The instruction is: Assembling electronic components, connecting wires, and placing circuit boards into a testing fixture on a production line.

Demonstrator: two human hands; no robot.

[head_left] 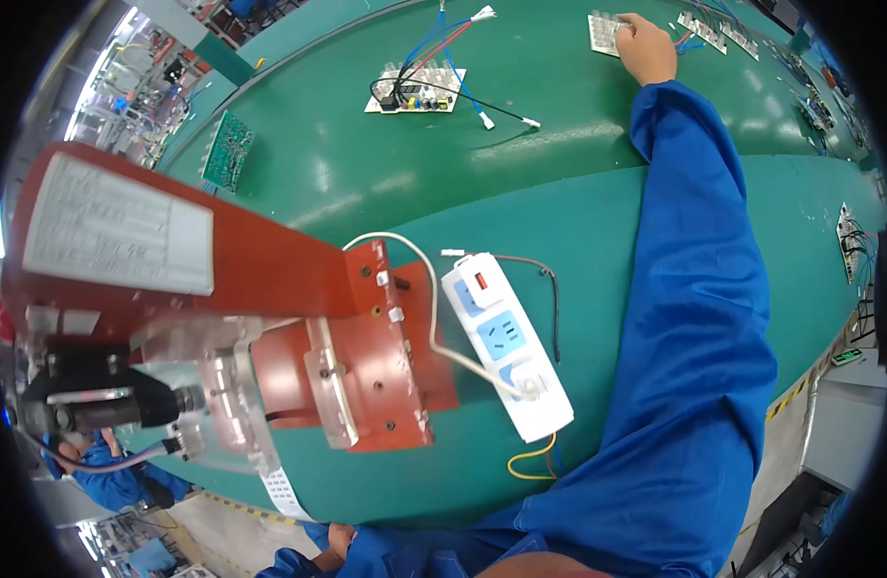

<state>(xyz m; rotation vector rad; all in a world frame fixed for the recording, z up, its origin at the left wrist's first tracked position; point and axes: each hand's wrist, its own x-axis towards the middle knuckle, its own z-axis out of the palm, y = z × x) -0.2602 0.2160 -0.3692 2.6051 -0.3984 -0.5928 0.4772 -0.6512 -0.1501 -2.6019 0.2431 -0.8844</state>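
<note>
My right hand (648, 50) reaches far out over the green table, fingers closed on the right edge of a white circuit board (605, 35) with clear, raised parts. My left hand (340, 539) is low at the table's near edge, mostly hidden by the blue sleeve; its fingers cannot be made out. Left of my right hand, apart from it, lies another circuit board (417, 91) with blue, red and black wires. Just right of my right hand are more wired boards (704, 33).
A large red metal fixture (203, 241) fills the left side. Beside it lies a white power strip (507, 347) with a plugged-in cable. A green board (228, 151) stands at the far left. Boards and wires line the right edge. Another person (126, 477) sits at lower left.
</note>
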